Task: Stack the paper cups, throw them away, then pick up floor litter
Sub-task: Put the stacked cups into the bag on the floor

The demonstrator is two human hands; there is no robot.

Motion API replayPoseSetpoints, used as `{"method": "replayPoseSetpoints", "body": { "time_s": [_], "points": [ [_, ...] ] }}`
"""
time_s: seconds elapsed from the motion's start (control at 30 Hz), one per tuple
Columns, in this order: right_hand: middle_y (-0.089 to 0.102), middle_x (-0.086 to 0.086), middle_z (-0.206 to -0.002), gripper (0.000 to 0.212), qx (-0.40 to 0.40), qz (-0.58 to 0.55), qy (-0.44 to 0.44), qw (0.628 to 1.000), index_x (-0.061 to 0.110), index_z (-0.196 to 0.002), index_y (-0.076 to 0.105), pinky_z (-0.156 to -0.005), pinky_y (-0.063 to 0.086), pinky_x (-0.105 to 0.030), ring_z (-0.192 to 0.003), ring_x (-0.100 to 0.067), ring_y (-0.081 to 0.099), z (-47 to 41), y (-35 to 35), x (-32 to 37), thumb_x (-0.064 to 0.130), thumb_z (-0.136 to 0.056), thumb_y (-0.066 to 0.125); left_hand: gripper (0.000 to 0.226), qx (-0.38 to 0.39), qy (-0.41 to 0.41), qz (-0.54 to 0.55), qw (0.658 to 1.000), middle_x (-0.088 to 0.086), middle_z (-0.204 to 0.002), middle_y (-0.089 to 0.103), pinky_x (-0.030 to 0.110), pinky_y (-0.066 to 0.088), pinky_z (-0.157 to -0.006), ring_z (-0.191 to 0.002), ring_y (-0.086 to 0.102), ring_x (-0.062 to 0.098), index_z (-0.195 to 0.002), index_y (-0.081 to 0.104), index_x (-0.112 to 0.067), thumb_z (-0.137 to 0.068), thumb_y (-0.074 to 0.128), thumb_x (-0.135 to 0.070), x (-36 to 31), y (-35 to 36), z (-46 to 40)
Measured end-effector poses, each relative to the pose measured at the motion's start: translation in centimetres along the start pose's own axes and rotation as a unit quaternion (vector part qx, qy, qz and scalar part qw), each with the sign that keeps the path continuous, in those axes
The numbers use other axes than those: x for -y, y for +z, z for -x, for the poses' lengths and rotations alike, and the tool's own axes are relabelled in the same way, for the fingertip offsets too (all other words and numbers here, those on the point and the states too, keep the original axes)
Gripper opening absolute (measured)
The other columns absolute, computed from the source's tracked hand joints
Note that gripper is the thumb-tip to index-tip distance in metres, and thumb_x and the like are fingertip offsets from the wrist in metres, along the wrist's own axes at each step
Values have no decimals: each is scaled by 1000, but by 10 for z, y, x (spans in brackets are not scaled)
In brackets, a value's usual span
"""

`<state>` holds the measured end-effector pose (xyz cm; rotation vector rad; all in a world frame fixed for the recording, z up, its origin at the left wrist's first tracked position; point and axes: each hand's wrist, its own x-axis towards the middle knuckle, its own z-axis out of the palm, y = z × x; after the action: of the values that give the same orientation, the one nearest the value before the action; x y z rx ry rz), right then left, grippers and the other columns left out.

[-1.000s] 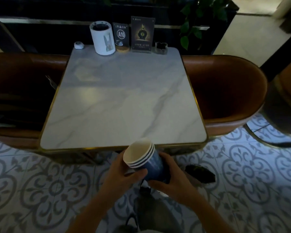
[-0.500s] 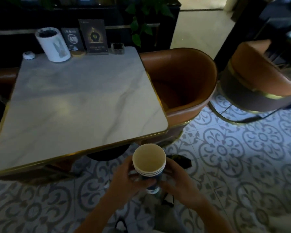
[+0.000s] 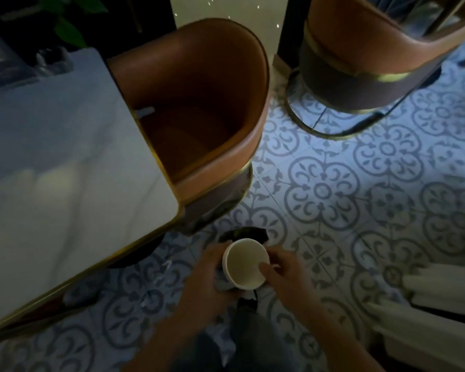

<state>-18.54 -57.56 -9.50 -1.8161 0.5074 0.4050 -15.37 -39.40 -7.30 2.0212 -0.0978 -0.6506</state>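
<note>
Head view: white-rimmed stacked paper cups, mouth upward, between both hands

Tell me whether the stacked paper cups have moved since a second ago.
Yes. The stacked paper cups, in both hands, went from the marble table's front edge to its right, past the corner, toward the brown chair.

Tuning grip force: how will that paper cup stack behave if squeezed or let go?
The cup stack looks empty inside, so probably light. Thin paper rim likely dents under a hard squeeze. Left hand and right hand both steady it; dropped, it would likely roll.
</note>
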Motion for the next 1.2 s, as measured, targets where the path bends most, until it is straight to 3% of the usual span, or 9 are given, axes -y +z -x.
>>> {"method": "replayPoseSetpoints", "body": {
  "time_s": [0.1,0.2,0.3,0.47,0.57,0.73,0.9,0.97,1.2],
  "points": [
    [67,2,-101,21,-35,-1,31,999,20,-110,64,-70,58,-26,-90,-10,66,-30,-7,-22,16,-89,62,86,28,-42,26,998,-18,-136,50,21,50,-94,-122,50,-2,-136,40,-41,-63,83,-49,23,19,-27],
    [66,6,-101,21,-54,2,62,997,24,-110,63,-72,56,-23,-89,-7,65,-65,-6,-48,17,-91,60,81,49,-106,100,988,-19,-135,52,21,54,-87,-118,55,0,-136,39,-45,-67,81,-48,44,37,-60],
    [66,9,-99,21,-57,4,84,995,27,-110,63,-73,55,-22,-87,-4,64,-103,1,-78,18,-92,58,53,39,-159,122,979,-15,-125,60,13,53,-78,-104,62,-2,-129,49,-41,-80,71,-42,75,54,-100],
    [65,10,-95,23,-82,-9,121,989,35,-105,60,-75,58,-27,-86,-6,64,-174,21,-135,16,-93,55,21,14,-245,197,949,-5,-116,66,41,58,-86,-103,68,16,-100,64,-50,-84,67,-36,138,91,-176],
    [67,9,-92,25,-84,-23,141,986,32,-107,61,-72,61,-30,-83,-8,67,-217,34,-174,13,-93,53,24,8,-265,204,942,-5,-116,66,41,57,-87,-104,67,17,-103,66,-47,-82,69,-35,179,110,-220],
    [63,3,-94,23,-82,-5,167,983,26,-110,57,-80,57,-39,-89,-17,63,-281,58,-245,15,-91,50,33,22,-307,222,925,4,-111,68,34,57,-82,-101,68,21,-122,61,-19,-89,63,-16,249,143,-285],
    [58,3,-100,28,-52,53,196,978,20,-122,52,-65,43,-19,-84,-11,55,-317,71,-299,18,-94,50,24,53,-311,175,933,8,-114,66,41,56,-88,-102,66,24,-105,63,-33,-85,65,-19,296,179,-317],
    [60,1,-100,28,-52,68,201,976,17,-122,55,-69,45,-22,-85,-12,56,-318,70,-308,16,-94,49,24,48,-299,137,943,1,-109,65,46,54,-92,-102,64,21,-98,62,-40,-81,67,-24,302,190,-316],
    [58,13,-77,26,-61,75,169,981,25,-100,62,-57,42,-15,-70,0,56,-304,66,-311,8,-95,43,37,41,-281,116,952,-8,-109,65,42,56,-90,-103,64,14,-113,62,-34,-76,66,-30,295,199,-296]
  ]
}}
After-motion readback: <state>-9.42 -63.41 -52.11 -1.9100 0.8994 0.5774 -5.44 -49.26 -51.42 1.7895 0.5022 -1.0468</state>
